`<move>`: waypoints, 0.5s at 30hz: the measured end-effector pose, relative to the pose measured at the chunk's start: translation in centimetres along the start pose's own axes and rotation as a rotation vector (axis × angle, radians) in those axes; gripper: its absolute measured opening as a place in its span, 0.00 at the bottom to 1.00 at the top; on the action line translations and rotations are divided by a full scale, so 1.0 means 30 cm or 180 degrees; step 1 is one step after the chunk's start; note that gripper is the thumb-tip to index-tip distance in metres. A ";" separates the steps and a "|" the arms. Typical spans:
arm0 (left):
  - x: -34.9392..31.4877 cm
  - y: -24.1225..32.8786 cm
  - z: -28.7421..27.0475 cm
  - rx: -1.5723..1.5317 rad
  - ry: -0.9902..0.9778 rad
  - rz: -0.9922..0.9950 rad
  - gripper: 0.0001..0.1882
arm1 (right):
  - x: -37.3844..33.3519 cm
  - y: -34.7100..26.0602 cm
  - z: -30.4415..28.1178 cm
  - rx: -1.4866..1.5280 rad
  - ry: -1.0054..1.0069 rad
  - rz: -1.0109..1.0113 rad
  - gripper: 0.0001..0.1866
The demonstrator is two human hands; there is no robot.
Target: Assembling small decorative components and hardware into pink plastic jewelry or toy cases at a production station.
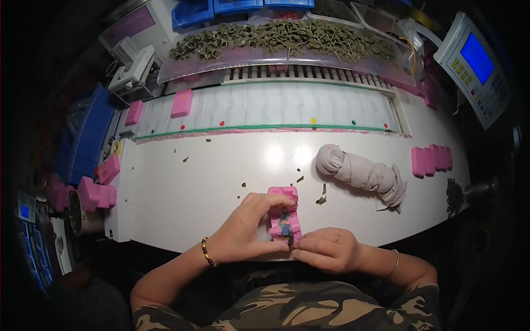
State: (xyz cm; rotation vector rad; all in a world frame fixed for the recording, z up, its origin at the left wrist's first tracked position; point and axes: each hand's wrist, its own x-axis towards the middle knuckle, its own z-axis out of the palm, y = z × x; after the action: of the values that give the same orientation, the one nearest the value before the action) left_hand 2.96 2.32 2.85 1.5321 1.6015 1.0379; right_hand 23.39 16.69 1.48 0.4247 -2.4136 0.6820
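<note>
At the near edge of the white table my left hand [245, 227] is closed around a pink mould block [282, 192], thumb at its near end and fingers over its far part. Inside the block's hollow show small dark and bluish pieces [285, 229]. My right hand [328, 251] has its fingers pinched together at the block's near right side, beside a small dark bit [291, 241]. Whatever lies between those fingertips is hidden. Loose greenish scraps [321, 196] lie just beyond the block. To its right rests a tied, pale cloth bundle [359, 171].
A clear tray [182, 70] heaped with green pieces stands at the back, behind a pale conveyor-like strip [265, 107] carrying two pink blocks [181, 103]. More pink blocks [430, 160] stand right, others [94, 193] left. A control panel with blue screen [477, 60] hangs at the right.
</note>
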 end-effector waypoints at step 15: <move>-0.002 -0.012 0.005 -0.0812 0.0190 -0.0537 0.40 | 0.146 0.024 -0.013 0.0376 0.0183 0.0528 0.16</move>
State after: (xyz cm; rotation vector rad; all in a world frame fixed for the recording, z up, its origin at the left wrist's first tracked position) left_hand 2.94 2.27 2.47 1.1867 1.5417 1.1523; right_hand 19.85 16.90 4.20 0.2500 -2.3801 0.9005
